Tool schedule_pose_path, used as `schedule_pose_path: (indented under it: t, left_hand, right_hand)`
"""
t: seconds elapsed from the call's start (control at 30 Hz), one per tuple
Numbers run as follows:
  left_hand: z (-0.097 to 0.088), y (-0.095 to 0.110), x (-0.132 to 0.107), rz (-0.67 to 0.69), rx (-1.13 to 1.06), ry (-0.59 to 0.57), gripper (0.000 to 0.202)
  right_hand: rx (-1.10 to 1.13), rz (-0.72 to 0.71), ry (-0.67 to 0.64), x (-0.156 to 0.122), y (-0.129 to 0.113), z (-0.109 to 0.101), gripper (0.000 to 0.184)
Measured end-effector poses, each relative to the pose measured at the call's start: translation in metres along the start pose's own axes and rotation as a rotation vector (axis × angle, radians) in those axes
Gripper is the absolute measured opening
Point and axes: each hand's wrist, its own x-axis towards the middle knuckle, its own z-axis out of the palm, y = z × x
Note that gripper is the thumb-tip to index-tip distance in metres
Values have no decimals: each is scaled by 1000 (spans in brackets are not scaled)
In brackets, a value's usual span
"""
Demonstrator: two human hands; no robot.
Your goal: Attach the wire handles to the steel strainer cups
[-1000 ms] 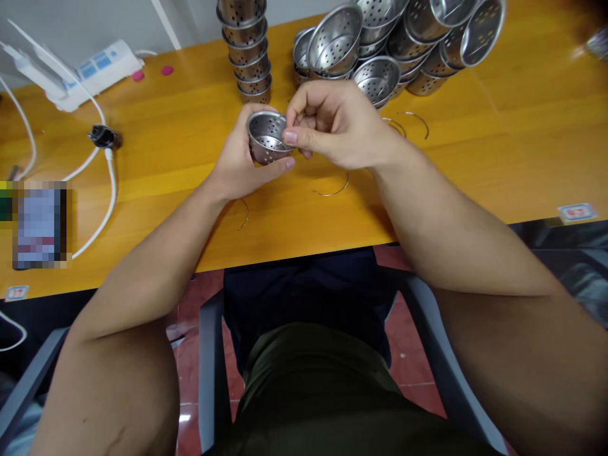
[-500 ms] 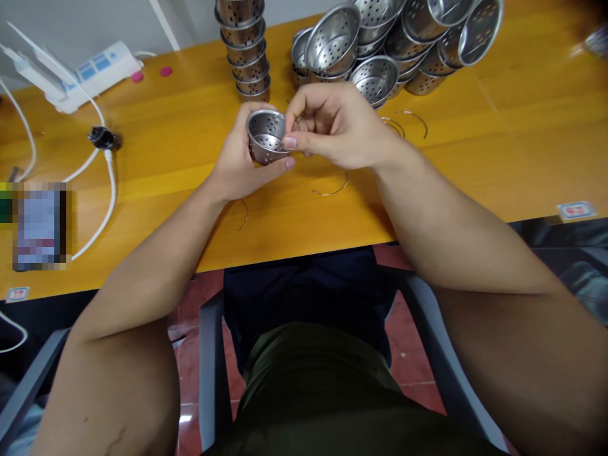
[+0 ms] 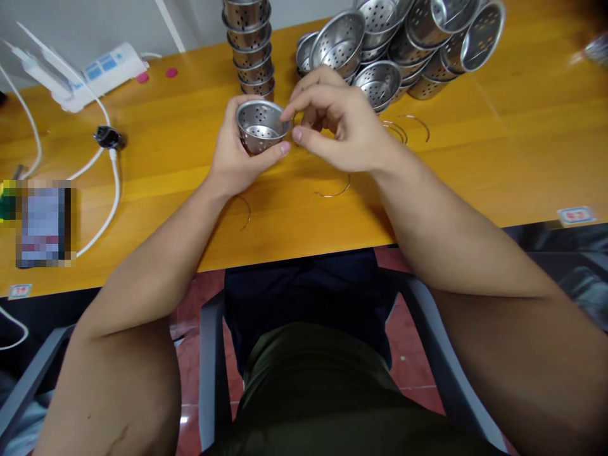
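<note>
My left hand point(image 3: 234, 152) is wrapped round a small perforated metal strainer basket point(image 3: 260, 136), its open mouth tilted up towards me. The thumb presses along the near side of the basket. At the basket's right rim is my right hand point(image 3: 332, 123), its index fingertip at the edge and its thumb apart from that finger. Nothing shows clearly between them; the other fingers are curled and partly hidden. A thin curved wire point(image 3: 336, 194) lies on the table below my right hand. Another curved wire point(image 3: 247, 214) rests beside my left forearm.
Behind my left hand rises a stack of perforated baskets point(image 3: 254, 54). A pile of similar baskets point(image 3: 380, 82) stands at the back, with more curved wires point(image 3: 403, 130) in front. Leftward are a power strip point(image 3: 102, 76), white cables point(image 3: 115, 190) and a blurred phone-like device point(image 3: 45, 225).
My right thumb and index finger, pinched together at the basket's rim before, have come apart. The basket in my left hand has shifted slightly up and left.
</note>
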Motion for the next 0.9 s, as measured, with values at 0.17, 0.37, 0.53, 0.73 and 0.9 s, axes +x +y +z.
schedule_pose_path:
  t: [0.17,0.37,0.53,0.73,0.9]
  left_hand:
    - [1,-11,-5,94,-4,-52,101]
    - [6,-9,-10,138,-168,-56,112]
    - [2,3,-10,33,-75,-74,105]
    - [13,-12,-4,33,-91,-39,96]
    - [-4,-23,-5,86,-112,-94,103]
  right_hand:
    - [-18,31,-152,-6,-2,0,34]
    - [-19,63,-171,-3,-8,-2,17]
    - [42,150,-119,1,-4,0,34]
    - [59,66,-29,1,-13,2,38]
    - [-74,-28,257,11,-16,-10,62]
